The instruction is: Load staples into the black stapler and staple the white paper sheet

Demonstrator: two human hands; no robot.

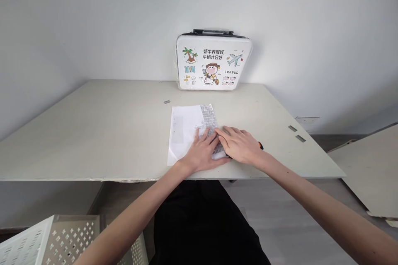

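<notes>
In the head view, a paper sheet (183,126) is laid near the front edge of the tabletop (93,132). It is pressed by the spread left hand (203,149), presumably for steadiness. Whether anything is gripped beneath the right hand (241,144), bent at the sheet's right side, cannot be told.

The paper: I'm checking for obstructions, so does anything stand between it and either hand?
Nothing visible for the left hand, which rests on the paper, fingers spread. At the right hand, a small dark thing peeks out beneath, near the paper's lower right; it is mostly hidden, so I can't tell whether it lies between.
</notes>
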